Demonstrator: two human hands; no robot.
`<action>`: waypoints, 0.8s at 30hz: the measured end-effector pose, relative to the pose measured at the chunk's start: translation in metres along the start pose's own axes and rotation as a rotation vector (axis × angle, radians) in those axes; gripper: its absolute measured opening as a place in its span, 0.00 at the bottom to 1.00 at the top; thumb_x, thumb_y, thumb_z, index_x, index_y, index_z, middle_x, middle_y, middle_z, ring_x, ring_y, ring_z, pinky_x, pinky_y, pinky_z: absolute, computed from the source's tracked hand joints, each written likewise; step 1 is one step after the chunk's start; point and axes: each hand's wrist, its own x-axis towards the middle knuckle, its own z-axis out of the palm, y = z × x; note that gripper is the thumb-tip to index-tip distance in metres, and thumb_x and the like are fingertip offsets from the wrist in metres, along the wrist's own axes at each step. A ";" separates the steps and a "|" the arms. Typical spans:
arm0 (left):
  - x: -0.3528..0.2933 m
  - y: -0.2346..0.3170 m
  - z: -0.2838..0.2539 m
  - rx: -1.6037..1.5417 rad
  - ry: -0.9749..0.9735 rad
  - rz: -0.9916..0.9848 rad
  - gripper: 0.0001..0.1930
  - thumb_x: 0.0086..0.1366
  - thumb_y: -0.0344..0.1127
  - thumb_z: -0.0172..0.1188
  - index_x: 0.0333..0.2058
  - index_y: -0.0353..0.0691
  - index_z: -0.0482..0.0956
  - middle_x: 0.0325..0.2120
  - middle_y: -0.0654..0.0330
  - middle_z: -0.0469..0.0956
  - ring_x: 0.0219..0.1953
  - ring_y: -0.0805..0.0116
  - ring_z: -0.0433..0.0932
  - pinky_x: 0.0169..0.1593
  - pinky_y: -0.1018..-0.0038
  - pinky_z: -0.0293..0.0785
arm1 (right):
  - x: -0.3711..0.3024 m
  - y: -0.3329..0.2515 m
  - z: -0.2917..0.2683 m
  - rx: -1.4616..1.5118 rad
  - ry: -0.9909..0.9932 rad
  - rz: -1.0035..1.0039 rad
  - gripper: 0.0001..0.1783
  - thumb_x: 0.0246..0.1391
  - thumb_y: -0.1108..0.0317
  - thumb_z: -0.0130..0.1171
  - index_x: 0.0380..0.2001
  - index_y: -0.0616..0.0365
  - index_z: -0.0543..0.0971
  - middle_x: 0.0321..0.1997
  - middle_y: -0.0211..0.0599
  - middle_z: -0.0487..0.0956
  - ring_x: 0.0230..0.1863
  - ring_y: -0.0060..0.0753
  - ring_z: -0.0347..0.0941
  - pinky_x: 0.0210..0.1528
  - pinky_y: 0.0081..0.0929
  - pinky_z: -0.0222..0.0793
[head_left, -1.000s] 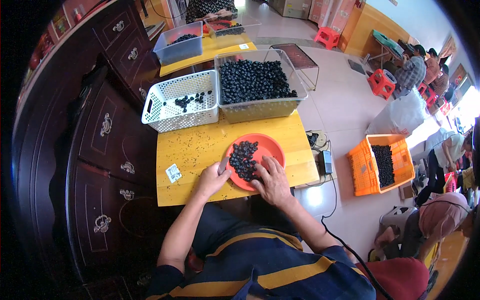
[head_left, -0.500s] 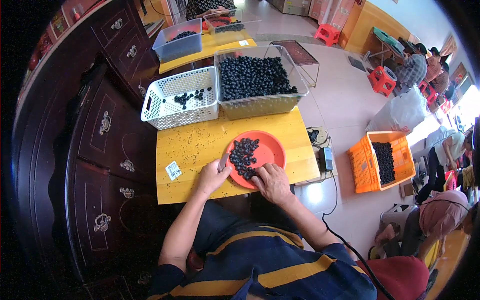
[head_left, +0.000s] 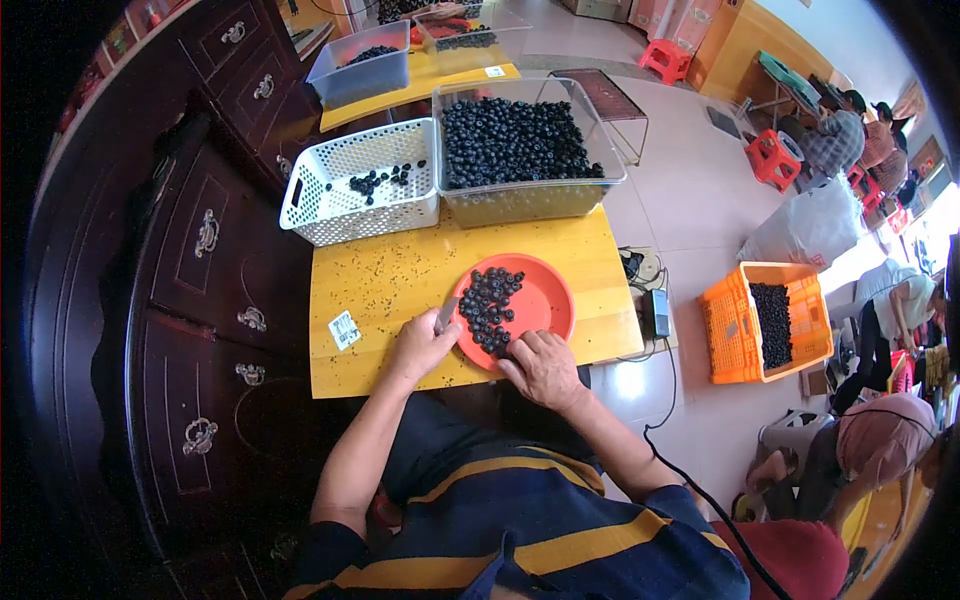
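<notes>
Both hands are at the orange plate [head_left: 540, 305] of dark berries [head_left: 490, 305] on my yellow wooden table [head_left: 400, 275]. My left hand [head_left: 422, 345] touches its left rim, fingers curled narrow around something thin; what it is, I cannot tell. My right hand [head_left: 543, 368] rests at its near edge, fingers bent down among the berries. Beyond the plate stand a white basket [head_left: 350, 190] and a clear bin [head_left: 525, 195] full of berries. Right of the plate, on the pale tiled floor [head_left: 690, 200], is an orange crate [head_left: 745, 335].

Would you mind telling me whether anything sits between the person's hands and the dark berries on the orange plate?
Nothing visible does. The left hand rests at the orange plate's near-left rim, and the right hand at its near edge, fingertips right at the dark berries. Only bare yellow table lies around them.
</notes>
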 end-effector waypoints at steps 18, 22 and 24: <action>0.004 -0.019 0.009 -0.054 -0.026 0.025 0.14 0.65 0.41 0.61 0.35 0.34 0.80 0.22 0.65 0.78 0.25 0.75 0.73 0.33 0.69 0.72 | 0.016 0.002 0.004 0.092 0.098 0.202 0.18 0.58 0.52 0.63 0.22 0.54 0.79 0.23 0.40 0.79 0.24 0.47 0.78 0.26 0.42 0.75; 0.005 -0.019 0.009 -0.042 0.006 0.034 0.18 0.62 0.47 0.62 0.30 0.34 0.78 0.21 0.51 0.79 0.25 0.53 0.80 0.33 0.60 0.74 | 0.018 0.003 0.007 0.018 0.045 0.223 0.18 0.58 0.53 0.63 0.23 0.54 0.78 0.23 0.40 0.79 0.25 0.48 0.79 0.27 0.43 0.74; 0.002 -0.007 0.006 -0.034 0.005 0.037 0.18 0.62 0.47 0.62 0.30 0.35 0.78 0.20 0.51 0.79 0.24 0.53 0.79 0.33 0.60 0.73 | 0.018 0.007 0.009 0.042 0.062 0.239 0.18 0.58 0.53 0.63 0.23 0.54 0.77 0.23 0.41 0.79 0.25 0.49 0.79 0.27 0.43 0.75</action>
